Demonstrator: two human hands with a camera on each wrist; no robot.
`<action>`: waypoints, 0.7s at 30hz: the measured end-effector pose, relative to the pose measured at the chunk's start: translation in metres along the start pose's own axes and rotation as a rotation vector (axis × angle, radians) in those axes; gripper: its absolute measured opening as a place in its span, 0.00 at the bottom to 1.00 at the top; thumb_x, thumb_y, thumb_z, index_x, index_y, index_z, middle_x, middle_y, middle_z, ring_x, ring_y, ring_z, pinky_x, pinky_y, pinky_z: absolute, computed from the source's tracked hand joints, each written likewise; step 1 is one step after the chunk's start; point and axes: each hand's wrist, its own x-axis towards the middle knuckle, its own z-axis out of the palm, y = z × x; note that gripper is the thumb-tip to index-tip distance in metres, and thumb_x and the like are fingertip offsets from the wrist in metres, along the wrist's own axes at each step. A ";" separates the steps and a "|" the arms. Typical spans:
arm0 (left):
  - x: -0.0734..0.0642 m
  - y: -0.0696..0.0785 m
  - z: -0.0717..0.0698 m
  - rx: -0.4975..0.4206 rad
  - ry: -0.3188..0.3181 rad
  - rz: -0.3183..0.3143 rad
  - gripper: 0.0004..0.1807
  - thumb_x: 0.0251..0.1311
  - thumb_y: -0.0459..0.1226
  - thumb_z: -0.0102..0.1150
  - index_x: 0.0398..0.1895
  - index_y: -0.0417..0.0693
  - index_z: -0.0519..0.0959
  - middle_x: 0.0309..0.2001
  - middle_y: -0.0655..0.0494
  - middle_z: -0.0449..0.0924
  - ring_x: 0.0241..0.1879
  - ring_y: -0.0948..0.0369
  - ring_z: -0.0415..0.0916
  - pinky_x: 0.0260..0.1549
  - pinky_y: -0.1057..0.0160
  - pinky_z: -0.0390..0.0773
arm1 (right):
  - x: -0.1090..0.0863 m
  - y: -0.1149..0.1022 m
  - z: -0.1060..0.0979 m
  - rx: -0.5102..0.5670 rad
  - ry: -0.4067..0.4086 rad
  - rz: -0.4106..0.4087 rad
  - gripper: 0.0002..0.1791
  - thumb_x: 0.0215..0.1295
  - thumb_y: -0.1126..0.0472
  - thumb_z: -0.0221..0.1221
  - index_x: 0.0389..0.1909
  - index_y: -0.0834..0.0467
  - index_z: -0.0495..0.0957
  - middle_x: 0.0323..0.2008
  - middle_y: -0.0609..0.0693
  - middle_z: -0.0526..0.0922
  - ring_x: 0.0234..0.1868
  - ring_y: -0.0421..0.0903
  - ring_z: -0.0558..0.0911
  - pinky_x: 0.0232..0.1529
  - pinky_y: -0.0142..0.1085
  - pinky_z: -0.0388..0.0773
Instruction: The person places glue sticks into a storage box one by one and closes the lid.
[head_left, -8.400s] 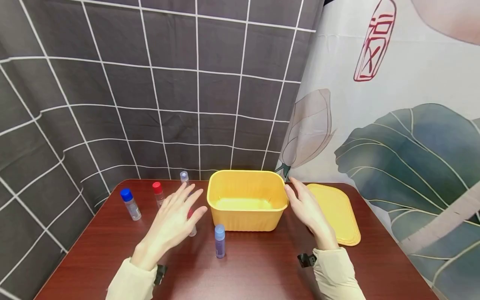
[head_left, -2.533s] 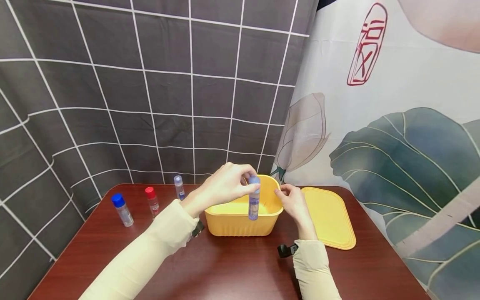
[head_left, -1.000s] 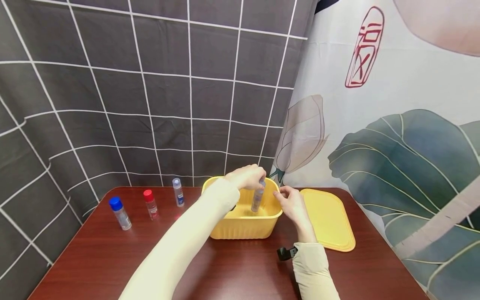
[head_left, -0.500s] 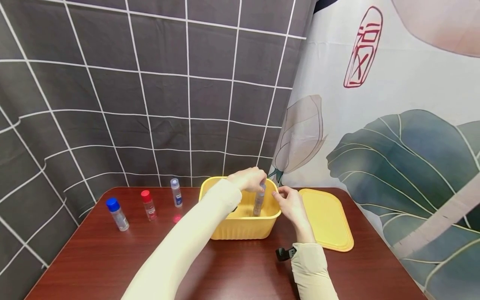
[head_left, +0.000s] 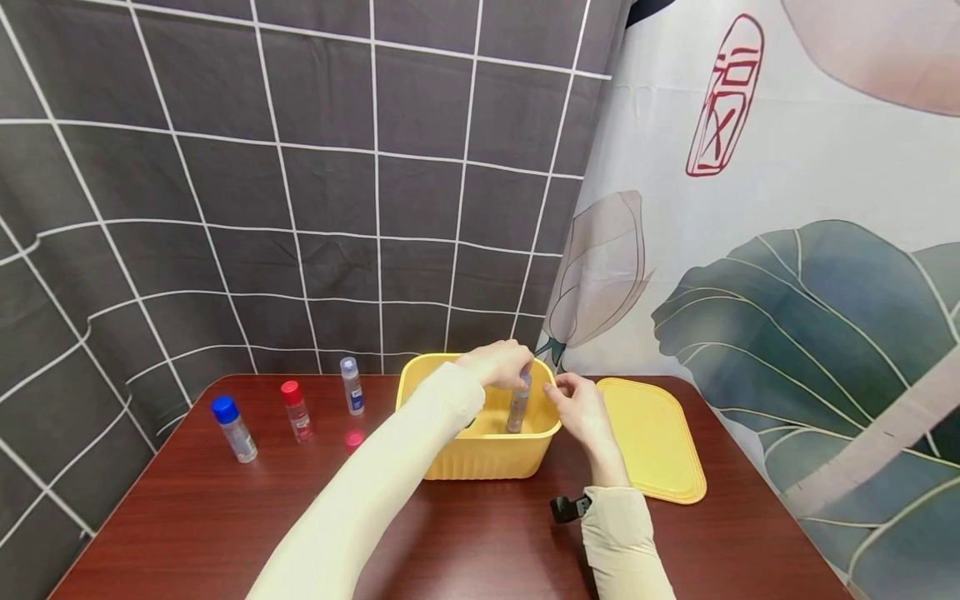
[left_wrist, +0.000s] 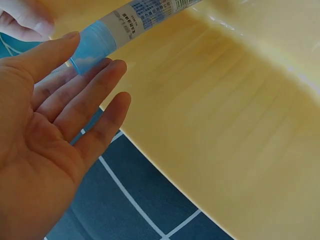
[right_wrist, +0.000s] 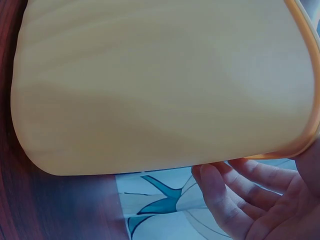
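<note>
My left hand reaches over the yellow bin and pinches a small clear bottle by its light-blue cap, thumb on one side and fingers on the other. The bottle stands nearly upright inside the bin, near its right end. In the left wrist view its printed label and barcode show against the yellow wall. My right hand holds the bin's right rim, thumb and fingertips at the edge. In the right wrist view the fingers lie along the bin's side.
Left of the bin stand a blue-capped bottle, a red-capped bottle and a clear-capped bottle. A pinkish-red cap shows beside the left sleeve, the rest hidden. The yellow lid lies flat on the brown table, right of the bin.
From open above the table, my left hand took the light-blue-capped bottle, carried it right and lowered it into the bin. My right hand took hold of the bin's rim; lately both hands barely move.
</note>
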 end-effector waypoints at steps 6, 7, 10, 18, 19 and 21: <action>0.002 0.000 0.003 -0.008 -0.005 0.005 0.07 0.59 0.42 0.67 0.35 0.50 0.80 0.32 0.59 0.76 0.33 0.61 0.72 0.33 0.65 0.73 | 0.000 0.000 0.000 0.003 0.004 -0.008 0.12 0.65 0.60 0.62 0.42 0.66 0.82 0.31 0.55 0.85 0.32 0.50 0.81 0.33 0.39 0.78; 0.003 0.000 0.003 -0.008 -0.006 0.008 0.08 0.59 0.42 0.67 0.35 0.50 0.80 0.33 0.59 0.76 0.33 0.61 0.72 0.33 0.65 0.73 | 0.000 0.000 -0.001 0.003 0.003 -0.006 0.12 0.65 0.60 0.62 0.42 0.66 0.82 0.31 0.55 0.85 0.32 0.50 0.81 0.34 0.39 0.78; 0.004 0.001 0.004 -0.001 -0.007 0.023 0.07 0.59 0.41 0.66 0.36 0.49 0.80 0.33 0.59 0.75 0.34 0.61 0.71 0.34 0.65 0.73 | 0.000 0.000 -0.001 0.000 -0.003 0.002 0.13 0.66 0.59 0.61 0.43 0.65 0.82 0.32 0.55 0.85 0.32 0.50 0.81 0.35 0.40 0.78; 0.008 0.005 0.006 -0.001 -0.028 0.056 0.06 0.59 0.40 0.66 0.36 0.49 0.81 0.31 0.60 0.77 0.31 0.62 0.72 0.30 0.67 0.72 | -0.001 -0.001 0.000 0.002 -0.014 0.005 0.13 0.67 0.59 0.61 0.44 0.66 0.81 0.32 0.55 0.84 0.32 0.49 0.81 0.35 0.41 0.80; 0.008 0.006 0.006 -0.001 -0.029 0.054 0.07 0.60 0.40 0.66 0.36 0.49 0.81 0.31 0.60 0.77 0.31 0.62 0.72 0.30 0.67 0.72 | -0.001 -0.001 0.000 0.002 -0.014 0.005 0.13 0.67 0.59 0.61 0.44 0.66 0.81 0.32 0.55 0.84 0.32 0.49 0.81 0.35 0.41 0.80; 0.009 0.007 0.006 0.002 -0.027 0.051 0.06 0.59 0.40 0.66 0.36 0.49 0.81 0.31 0.60 0.77 0.31 0.62 0.72 0.30 0.67 0.73 | 0.000 -0.001 0.000 0.003 -0.014 0.009 0.14 0.67 0.58 0.61 0.44 0.65 0.81 0.33 0.55 0.85 0.33 0.49 0.82 0.35 0.41 0.80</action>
